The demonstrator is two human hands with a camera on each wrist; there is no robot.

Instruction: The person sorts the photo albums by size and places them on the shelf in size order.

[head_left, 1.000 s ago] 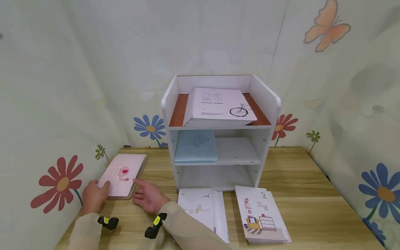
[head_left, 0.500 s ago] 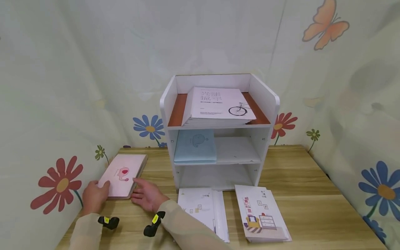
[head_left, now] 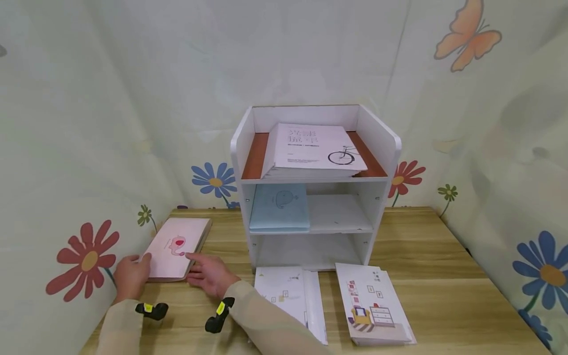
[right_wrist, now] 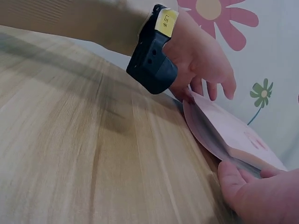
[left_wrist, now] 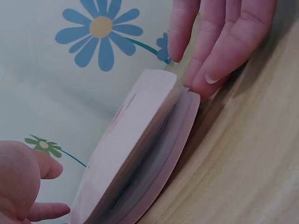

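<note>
A pink notebook with an elephant on its cover lies at the left of the table, on top of another pink cover. In the left wrist view, its near edges stand apart, with a gap between the upper and lower covers. My left hand is at the notebook's near left corner, fingers loosely extended and thumb at the cover's edge. On the opposite side my right hand touches the right edge with its fingertips, the index finger stretched out. In the right wrist view, its fingers rest right at the lower cover.
A white shelf stands at the back centre. It holds white books on top and a light blue notebook on the middle level. White booklets and an illustrated booklet stack lie before it. A patterned curtain surrounds the table.
My left hand has shifted slightly left, its thumb drawing back from the top of the cover to the edge. The right hand and the pink notebook stay almost in place.
</note>
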